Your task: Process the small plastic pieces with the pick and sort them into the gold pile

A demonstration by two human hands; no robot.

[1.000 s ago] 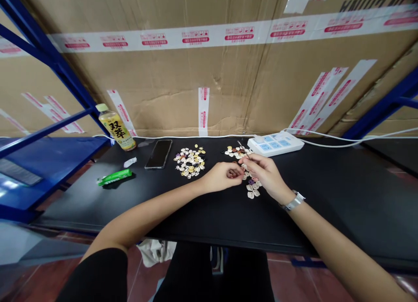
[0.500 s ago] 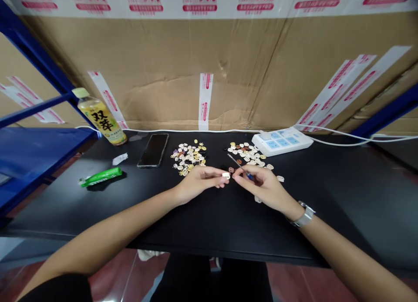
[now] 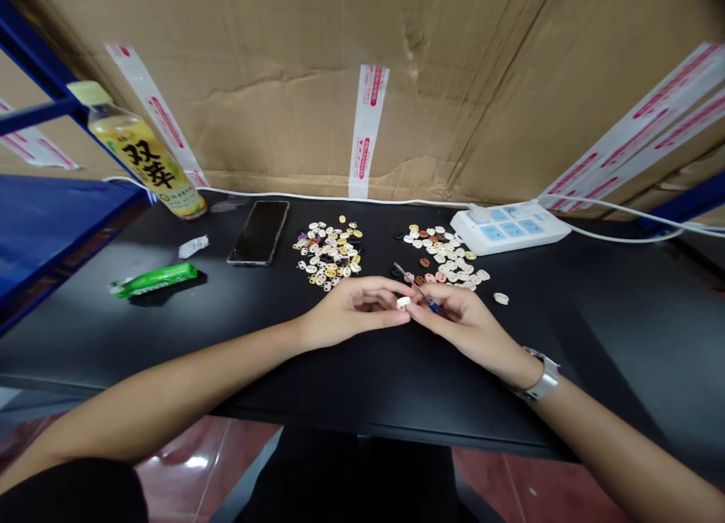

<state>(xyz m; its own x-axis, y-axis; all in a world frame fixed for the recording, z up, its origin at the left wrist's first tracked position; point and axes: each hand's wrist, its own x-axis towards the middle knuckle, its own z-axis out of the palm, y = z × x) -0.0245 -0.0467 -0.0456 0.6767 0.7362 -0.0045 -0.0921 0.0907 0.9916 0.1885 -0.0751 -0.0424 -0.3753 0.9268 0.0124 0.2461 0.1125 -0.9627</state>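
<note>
A small cream oval piece (image 3: 403, 303), which looks like a cord stopper, is pinched between the fingertips of my left hand (image 3: 343, 315). My right hand (image 3: 467, 323) has its thumb and fingertips against the same piece. It also keeps a thin screwdriver (image 3: 433, 306) in its curled fingers, blue handle inside the palm and metal shaft pointing up to the left. Beyond my left hand lies a pile of small oval pieces (image 3: 331, 255), mostly cream and yellow with dark ones. A second group of such pieces (image 3: 453, 263), cream, brown and pink, spreads beyond my right hand.
A white power strip (image 3: 510, 227) with a cable sits at the back right. One loose cream piece (image 3: 501, 298) lies apart. To the left are a phone (image 3: 259, 232), a drink bottle (image 3: 144, 157), a green packet (image 3: 155, 280) and crumpled paper (image 3: 193, 246). Cardboard (image 3: 272, 123) walls the back.
The view has tilted down and come closer. My hands have come together, and my right fingertips now meet the cream piece. The screwdriver stays in my right hand.
</note>
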